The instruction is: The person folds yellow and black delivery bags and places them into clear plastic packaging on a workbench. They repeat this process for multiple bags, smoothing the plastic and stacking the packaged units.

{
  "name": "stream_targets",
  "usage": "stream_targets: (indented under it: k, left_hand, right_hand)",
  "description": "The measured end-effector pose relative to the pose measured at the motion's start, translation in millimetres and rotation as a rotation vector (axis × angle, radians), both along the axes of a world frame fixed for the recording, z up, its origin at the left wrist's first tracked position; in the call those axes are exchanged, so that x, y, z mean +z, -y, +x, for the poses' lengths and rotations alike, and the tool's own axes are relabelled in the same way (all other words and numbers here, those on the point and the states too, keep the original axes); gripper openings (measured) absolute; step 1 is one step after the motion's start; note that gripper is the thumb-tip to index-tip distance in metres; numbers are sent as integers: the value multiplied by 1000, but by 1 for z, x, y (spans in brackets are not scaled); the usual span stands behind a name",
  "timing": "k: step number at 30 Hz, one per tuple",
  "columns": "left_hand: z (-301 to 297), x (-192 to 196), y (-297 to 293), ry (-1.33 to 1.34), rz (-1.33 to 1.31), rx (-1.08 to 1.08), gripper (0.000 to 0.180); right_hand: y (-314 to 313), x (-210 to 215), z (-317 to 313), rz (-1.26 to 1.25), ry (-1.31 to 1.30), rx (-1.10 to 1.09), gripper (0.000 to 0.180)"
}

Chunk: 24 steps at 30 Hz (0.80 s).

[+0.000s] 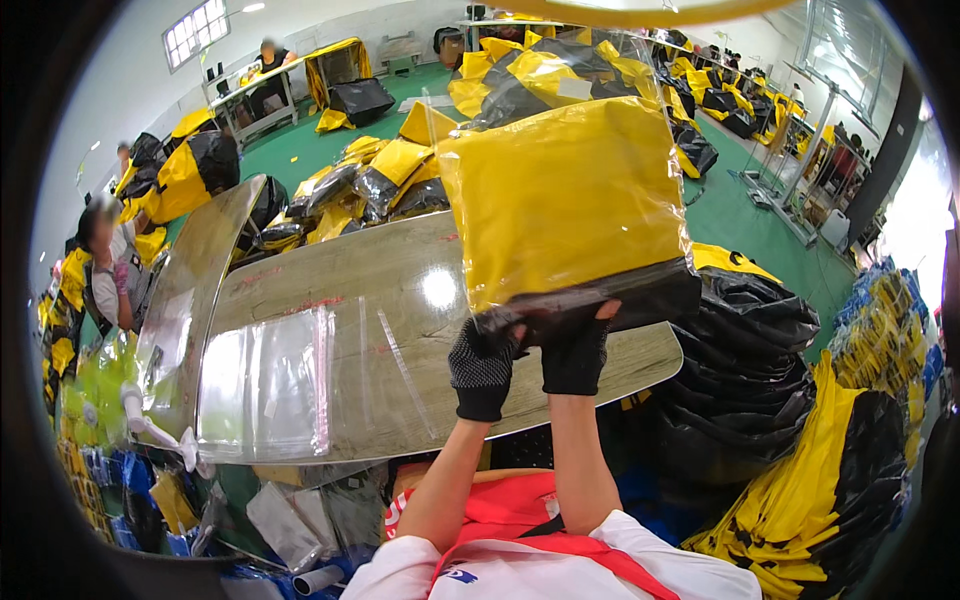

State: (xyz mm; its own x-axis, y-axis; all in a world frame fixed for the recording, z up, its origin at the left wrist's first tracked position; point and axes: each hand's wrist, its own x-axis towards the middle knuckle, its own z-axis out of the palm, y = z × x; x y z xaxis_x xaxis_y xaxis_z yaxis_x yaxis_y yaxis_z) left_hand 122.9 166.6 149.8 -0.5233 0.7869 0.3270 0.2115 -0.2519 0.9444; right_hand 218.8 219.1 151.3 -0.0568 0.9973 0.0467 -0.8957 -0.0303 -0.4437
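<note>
Both my hands wear black dotted gloves with bare fingertips. Raised above the table, a clear plastic bag [565, 205] holds a flat folded yellow-and-black sheet-like item. My left hand [483, 370] grips the bag's lower left edge, fingers curled under the black part. At the lower right edge, my right hand [577, 357] is closed on the same bag, thumb up against its face. Below, on the wood-patterned table [560, 385], lies a stack of clear empty plastic bags [262, 385], left of my left hand. Loose clear strips [405, 375] rest beside the stack.
Packed yellow-and-black bundles [375, 180] are piled beyond the table. A large black-and-yellow heap [745, 340] stands at the right. A green fan [105, 395] is at the table's left end. One person [115, 260] stands at the left; others sit farther back.
</note>
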Motion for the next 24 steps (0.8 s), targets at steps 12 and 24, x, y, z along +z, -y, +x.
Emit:
stream_targets:
  k: [12,24]
  left_hand:
    - [1,-94,36,119,-142,-418,36]
    - [-63,121,38,-1145,-30,-374,69]
  right_hand:
    - [-19,-49,21,302,231,-156,28]
    - [-4,71,88,1070,1499,-324,66]
